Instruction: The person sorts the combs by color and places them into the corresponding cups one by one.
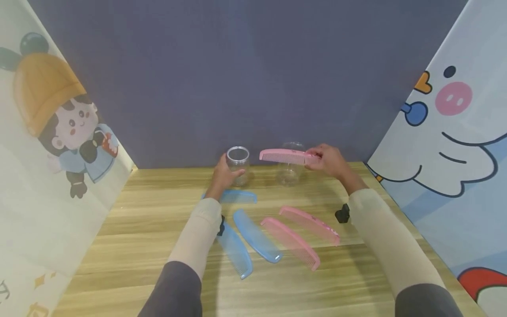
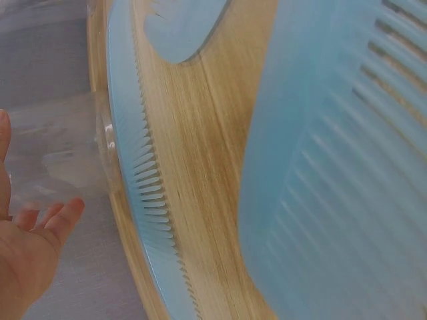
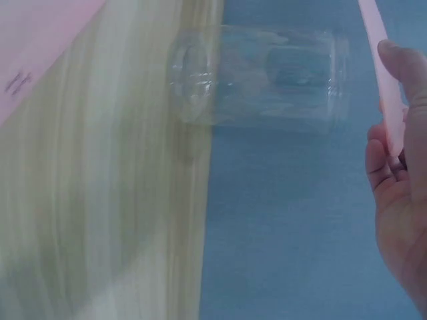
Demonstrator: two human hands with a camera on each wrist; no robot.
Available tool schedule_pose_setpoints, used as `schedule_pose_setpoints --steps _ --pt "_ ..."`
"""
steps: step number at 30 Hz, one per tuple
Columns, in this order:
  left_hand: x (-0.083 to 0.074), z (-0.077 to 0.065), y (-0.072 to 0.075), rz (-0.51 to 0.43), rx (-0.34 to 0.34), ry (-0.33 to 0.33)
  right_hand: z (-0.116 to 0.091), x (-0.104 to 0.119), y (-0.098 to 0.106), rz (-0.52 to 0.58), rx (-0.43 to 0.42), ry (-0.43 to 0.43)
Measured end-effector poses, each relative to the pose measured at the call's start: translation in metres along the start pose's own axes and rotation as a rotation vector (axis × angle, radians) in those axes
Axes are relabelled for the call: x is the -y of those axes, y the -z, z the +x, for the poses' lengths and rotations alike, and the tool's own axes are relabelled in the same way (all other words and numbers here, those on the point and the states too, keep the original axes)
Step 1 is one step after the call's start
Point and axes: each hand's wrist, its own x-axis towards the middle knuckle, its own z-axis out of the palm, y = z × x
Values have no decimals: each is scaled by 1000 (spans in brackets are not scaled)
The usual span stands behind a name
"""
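My right hand (image 1: 328, 160) pinches a pink comb (image 1: 283, 156) by one end, thumb over it and fingers beneath. The comb lies level, teeth down, and overlaps the upper part of a clear jar (image 1: 288, 176) at the back. In the right wrist view this jar (image 3: 260, 80) stands upright and holds nothing. My left hand (image 1: 225, 176) is wrapped around a second clear jar (image 1: 238, 169) with a pale rim, thumb toward me. Through its wall in the left wrist view, the jar (image 2: 63, 153) shows nothing inside.
Two pink combs (image 1: 291, 242) lie at the middle right of the wooden table (image 1: 138, 246). Three blue combs (image 1: 257, 237) lie left of them, one (image 1: 239, 196) partly under my left wrist. A dark panel (image 1: 245, 79) rises behind the jars; printed walls flank both sides.
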Motion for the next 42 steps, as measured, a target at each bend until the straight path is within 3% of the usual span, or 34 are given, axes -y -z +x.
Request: schedule_pose_setpoints --steps 6,17,27,34,38,42 --pt "-2 0 1 -3 -3 2 15 16 5 -17 29 -13" --pt "-3 0 1 6 -2 3 49 48 5 -82 71 34" --pt "-2 -2 1 4 14 13 65 79 1 -93 76 108" --pt "3 -4 -2 11 30 24 72 95 -8 -40 93 50" --pt "4 -3 -4 13 21 27 76 99 -12 -39 68 75" --pt "2 0 -2 19 2 9 83 102 -15 0 -14 97"
